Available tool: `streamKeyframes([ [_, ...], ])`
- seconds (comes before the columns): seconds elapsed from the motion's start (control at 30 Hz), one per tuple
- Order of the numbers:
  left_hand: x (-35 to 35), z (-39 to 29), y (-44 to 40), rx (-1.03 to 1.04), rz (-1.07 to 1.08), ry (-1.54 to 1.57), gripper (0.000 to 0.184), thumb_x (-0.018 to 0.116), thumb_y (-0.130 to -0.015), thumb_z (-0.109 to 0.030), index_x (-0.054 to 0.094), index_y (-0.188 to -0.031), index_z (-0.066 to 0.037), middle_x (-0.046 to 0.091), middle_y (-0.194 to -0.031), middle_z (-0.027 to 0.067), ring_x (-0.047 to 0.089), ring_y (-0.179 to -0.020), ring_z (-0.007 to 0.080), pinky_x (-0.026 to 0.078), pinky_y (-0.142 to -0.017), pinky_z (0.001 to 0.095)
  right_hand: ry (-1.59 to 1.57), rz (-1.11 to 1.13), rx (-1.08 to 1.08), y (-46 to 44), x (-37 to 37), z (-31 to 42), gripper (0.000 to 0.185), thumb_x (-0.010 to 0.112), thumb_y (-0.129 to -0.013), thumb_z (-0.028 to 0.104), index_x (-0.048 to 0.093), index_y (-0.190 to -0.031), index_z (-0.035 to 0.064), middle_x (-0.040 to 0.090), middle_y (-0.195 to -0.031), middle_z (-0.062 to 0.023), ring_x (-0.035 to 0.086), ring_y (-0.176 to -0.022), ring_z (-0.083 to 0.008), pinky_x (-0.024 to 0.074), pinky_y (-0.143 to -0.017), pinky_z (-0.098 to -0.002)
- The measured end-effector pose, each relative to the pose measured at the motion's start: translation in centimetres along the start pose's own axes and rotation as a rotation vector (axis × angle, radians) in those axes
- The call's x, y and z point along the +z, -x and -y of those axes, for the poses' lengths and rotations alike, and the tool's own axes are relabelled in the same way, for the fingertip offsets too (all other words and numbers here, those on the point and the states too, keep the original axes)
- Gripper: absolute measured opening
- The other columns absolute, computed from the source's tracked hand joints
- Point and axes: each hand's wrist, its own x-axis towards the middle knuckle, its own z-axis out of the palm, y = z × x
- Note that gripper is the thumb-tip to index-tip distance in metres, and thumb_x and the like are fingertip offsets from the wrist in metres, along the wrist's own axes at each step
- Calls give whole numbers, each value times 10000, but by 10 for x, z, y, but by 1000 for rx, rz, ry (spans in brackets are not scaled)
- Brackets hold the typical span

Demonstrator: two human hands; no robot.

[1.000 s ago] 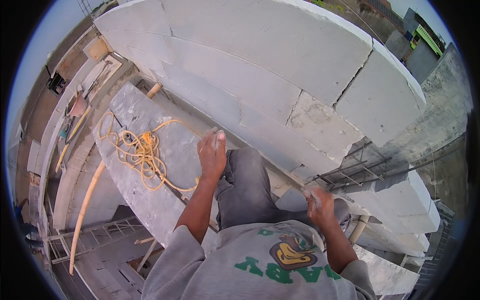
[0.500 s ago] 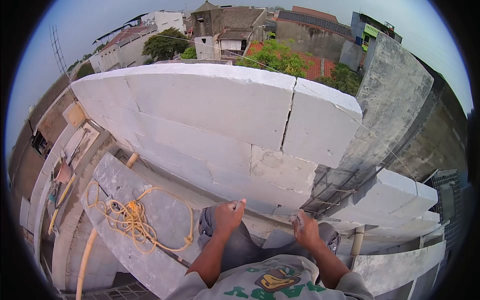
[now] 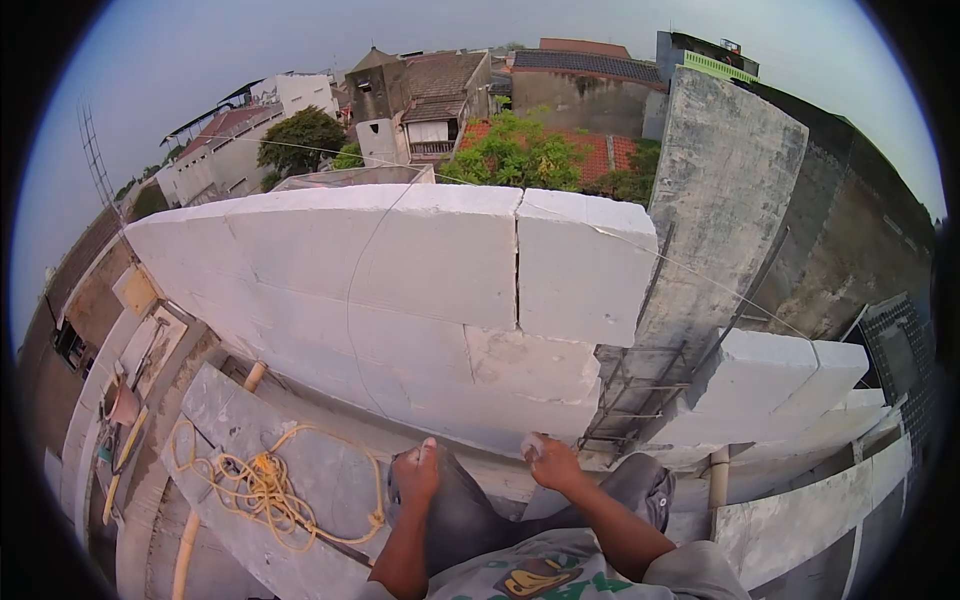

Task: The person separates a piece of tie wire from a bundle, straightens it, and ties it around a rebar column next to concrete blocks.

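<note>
My left hand (image 3: 416, 471) is closed over my left knee, thumb on top. Whatever its fingers pinch is too small to make out. A thin dark string (image 3: 349, 300) hangs in a loose curve across the face of the pale block wall (image 3: 370, 255), its lower end fading out near this hand. My right hand (image 3: 552, 462) is closed in front of the wall's foot, its fingertips whitish with dust. I cannot tell what, if anything, it grips. A lighter line (image 3: 690, 268) runs slanting along the wall top to the right-hand blocks (image 3: 765, 365).
A grey board (image 3: 225, 400) at left bears a tangled yellow rope (image 3: 265, 485). Tools and a reddish container (image 3: 125, 408) lie on the far-left ledge. Steel bars (image 3: 640, 395) stick out beside a concrete column (image 3: 730, 170). Bamboo poles (image 3: 187, 550) support the boards; rooftops lie beyond.
My view has tilted up and turned slightly right. Both hands have shifted left and lower, the right one nearer the left. The dark string now shows in front of the wall.
</note>
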Motion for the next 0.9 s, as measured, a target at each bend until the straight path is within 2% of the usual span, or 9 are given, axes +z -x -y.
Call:
streamKeyframes([
  [0.13,-8,11,10,48,-39,3,414,557,-893,-283,541,-606,15,485,-488,91,433,-452,188,357,-489,382,-337,1046,-163,24,21,-4,129,527,-885,164,604,-927,69,530,-638,-12,472,-534,-151,404,-537,-337],
  [0.23,-13,3,12,11,-20,36,426,551,-890,-287,535,-599,24,496,-504,95,471,-475,187,368,-505,380,-724,1136,-42,26,-29,80,107,539,-842,137,608,-890,71,532,-635,-21,480,-574,-145,395,-542,-325],
  [0.33,-11,20,1,16,-111,20,440,544,-891,-286,531,-588,33,504,-524,108,491,-503,186,384,-533,373,-919,398,211,8,-37,77,111,545,-840,152,604,-864,62,512,-619,-20,488,-600,-139,406,-563,-320],
  [0.43,-10,21,-1,-107,-77,160,436,531,-895,-271,535,-581,32,516,-540,104,503,-517,185,385,-546,363,-197,-145,-133,-19,4,3,148,554,-872,196,591,-863,54,488,-597,-14,487,-587,-139,413,-572,-312],
  [0.53,-10,34,1,-120,-75,114,416,530,-895,-254,543,-582,19,515,-540,82,499,-518,171,382,-540,345,12,625,-219,-1,33,-22,171,536,-904,195,589,-866,38,483,-631,-12,494,-607,-118,418,-578,-320],
  [0.6,-12,24,7,-89,-104,104,390,537,-890,-233,551,-582,5,498,-531,58,493,-522,150,377,-533,331,-475,1149,-252,22,9,25,178,534,-919,195,591,-861,37,483,-625,-17,484,-586,-121,409,-560,-300],
  [0.7,-12,26,3,-141,-147,227,311,546,-882,-187,576,-628,-10,490,-545,28,492,-531,125,382,-533,304,-912,1005,34,28,-41,76,240,511,-950,245,587,-826,54,469,-599,-12,471,-556,-107,384,-528,-260],
  [0.77,-8,39,0,-203,-175,343,246,545,-879,-154,592,-680,-17,497,-572,16,497,-535,115,395,-543,292,-1157,473,135,19,-41,59,291,481,-979,269,593,-816,56,441,-572,-3,448,-538,-84,351,-498,-230],
  [0.9,-3,24,-6,-280,-235,419,142,533,-875,-105,612,-799,-14,533,-653,24,519,-564,114,428,-577,285,-185,19,-14,3,-20,-18,217,504,-941,200,587,-827,35,475,-605,-26,503,-571,-169,420,-557,-312],
])
